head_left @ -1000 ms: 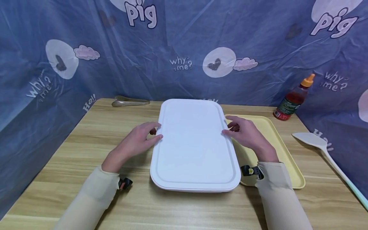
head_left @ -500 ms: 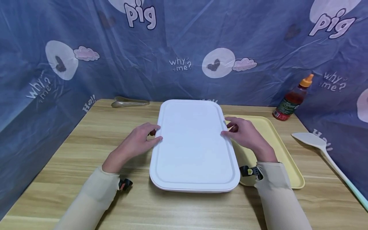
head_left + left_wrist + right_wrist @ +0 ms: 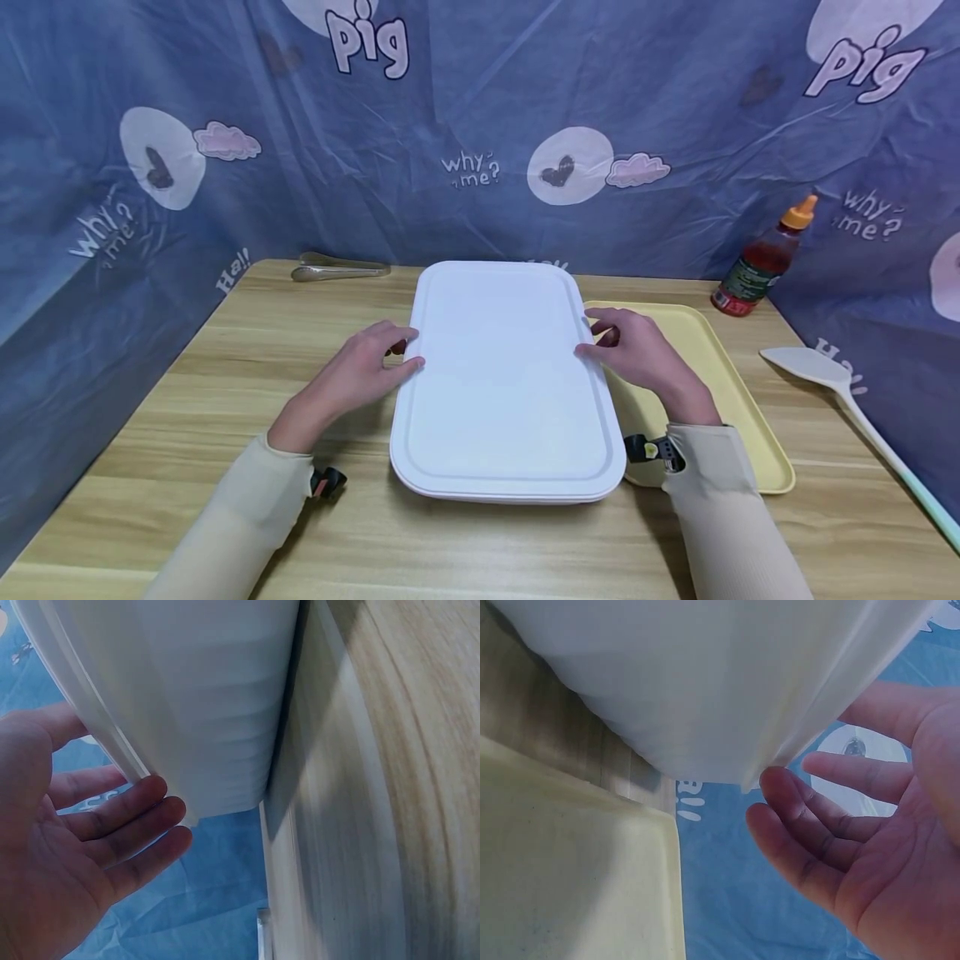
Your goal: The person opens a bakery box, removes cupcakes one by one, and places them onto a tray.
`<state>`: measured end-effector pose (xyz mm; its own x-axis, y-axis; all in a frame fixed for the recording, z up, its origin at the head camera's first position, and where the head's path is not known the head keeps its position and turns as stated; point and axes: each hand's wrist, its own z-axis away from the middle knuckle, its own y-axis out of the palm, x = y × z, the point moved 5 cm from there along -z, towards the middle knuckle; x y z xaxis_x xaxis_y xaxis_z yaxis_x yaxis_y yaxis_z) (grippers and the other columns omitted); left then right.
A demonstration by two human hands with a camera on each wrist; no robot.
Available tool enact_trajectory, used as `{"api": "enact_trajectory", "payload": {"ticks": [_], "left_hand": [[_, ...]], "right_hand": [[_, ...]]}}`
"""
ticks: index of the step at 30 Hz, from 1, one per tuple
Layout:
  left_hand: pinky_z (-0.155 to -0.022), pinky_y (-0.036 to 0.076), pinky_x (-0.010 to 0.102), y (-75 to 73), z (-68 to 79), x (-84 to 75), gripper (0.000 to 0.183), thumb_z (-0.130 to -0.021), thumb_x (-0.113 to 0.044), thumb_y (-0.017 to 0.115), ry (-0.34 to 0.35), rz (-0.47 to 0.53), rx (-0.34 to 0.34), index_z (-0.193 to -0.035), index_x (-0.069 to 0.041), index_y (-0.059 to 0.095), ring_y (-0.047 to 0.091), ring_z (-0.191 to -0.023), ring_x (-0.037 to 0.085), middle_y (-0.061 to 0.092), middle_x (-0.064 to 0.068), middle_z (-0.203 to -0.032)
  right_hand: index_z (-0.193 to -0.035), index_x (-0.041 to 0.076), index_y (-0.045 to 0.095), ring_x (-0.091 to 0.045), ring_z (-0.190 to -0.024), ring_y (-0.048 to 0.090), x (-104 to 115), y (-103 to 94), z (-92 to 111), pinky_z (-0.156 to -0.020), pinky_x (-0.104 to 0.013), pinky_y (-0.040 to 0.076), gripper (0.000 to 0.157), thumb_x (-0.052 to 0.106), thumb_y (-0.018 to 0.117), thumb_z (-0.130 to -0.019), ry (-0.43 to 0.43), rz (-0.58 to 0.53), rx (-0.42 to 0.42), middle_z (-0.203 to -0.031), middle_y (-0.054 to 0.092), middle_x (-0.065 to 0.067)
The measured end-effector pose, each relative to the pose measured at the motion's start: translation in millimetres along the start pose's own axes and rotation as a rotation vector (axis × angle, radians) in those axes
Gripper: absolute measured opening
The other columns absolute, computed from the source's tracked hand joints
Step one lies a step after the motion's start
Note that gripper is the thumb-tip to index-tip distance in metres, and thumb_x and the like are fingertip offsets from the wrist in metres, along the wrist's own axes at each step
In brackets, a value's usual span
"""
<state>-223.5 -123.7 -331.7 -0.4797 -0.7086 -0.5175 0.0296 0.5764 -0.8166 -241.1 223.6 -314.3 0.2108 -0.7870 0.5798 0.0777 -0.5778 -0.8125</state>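
Observation:
A white rectangular box with a flat white lid (image 3: 504, 375) stands in the middle of the table in the head view. My left hand (image 3: 360, 367) pinches the lid's left edge, thumb on top. In the left wrist view its fingertips (image 3: 154, 786) reach under the lid's rim, beside the ribbed box wall (image 3: 217, 697). On the opposite edge my right hand (image 3: 637, 350) pinches the lid the same way. Fingers of that hand (image 3: 780, 787) curl beneath the rim in the right wrist view. The lid lies level on the box, and the contents are hidden.
A yellow tray (image 3: 738, 417) lies to the right, partly behind the box and right arm. Beyond it are a red sauce bottle (image 3: 757, 267) with an orange cap and a white long-handled spoon (image 3: 813, 367). Metal tongs (image 3: 337, 268) lie at the back left. A blue printed cloth (image 3: 480, 108) hangs behind.
The box, lid and both hands hold almost the same position throughout. Only a very slight shift of the whole head view shows.

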Motion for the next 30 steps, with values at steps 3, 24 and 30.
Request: {"api": "enact_trajectory", "payload": {"ticks": [3, 24, 30], "left_hand": [[-0.083, 0.053, 0.041, -0.3, 0.2, -0.4, 0.044, -0.094, -0.021, 0.072, 0.003, -0.001, -0.003, -0.131, 0.001, 0.064, 0.063, -0.097, 0.028, 0.065, 0.010, -0.104], [-0.082, 0.051, 0.041, -0.7, 0.0, -1.5, 0.045, -0.094, -0.021, 0.071, -0.011, -0.022, 0.005, -0.133, 0.001, 0.063, 0.061, -0.095, 0.026, 0.064, 0.011, -0.104], [-0.082, 0.052, 0.041, -0.6, 0.4, -0.8, 0.045, -0.094, -0.021, 0.071, -0.014, -0.025, 0.008, -0.133, 0.001, 0.064, 0.061, -0.095, 0.024, 0.065, 0.011, -0.104]], "right_hand": [[-0.141, -0.004, 0.054, -0.027, -0.090, 0.067, 0.8, 0.0, 0.1, -0.075, -0.035, 0.053, 0.058, 0.016, 0.075, -0.091, 0.002, -0.002, -0.003, -0.115, 0.069, -0.025], [-0.146, -0.004, 0.049, -0.035, -0.102, 0.069, 7.7, -1.7, 3.4, -0.080, -0.042, 0.058, 0.064, 0.016, 0.073, -0.090, 0.078, -0.014, -0.041, -0.124, 0.067, -0.025], [-0.146, -0.005, 0.047, -0.037, -0.105, 0.068, 6.1, 1.4, 2.2, -0.080, -0.042, 0.059, 0.067, 0.017, 0.074, -0.089, 0.088, -0.033, -0.015, -0.128, 0.064, -0.028]]}}
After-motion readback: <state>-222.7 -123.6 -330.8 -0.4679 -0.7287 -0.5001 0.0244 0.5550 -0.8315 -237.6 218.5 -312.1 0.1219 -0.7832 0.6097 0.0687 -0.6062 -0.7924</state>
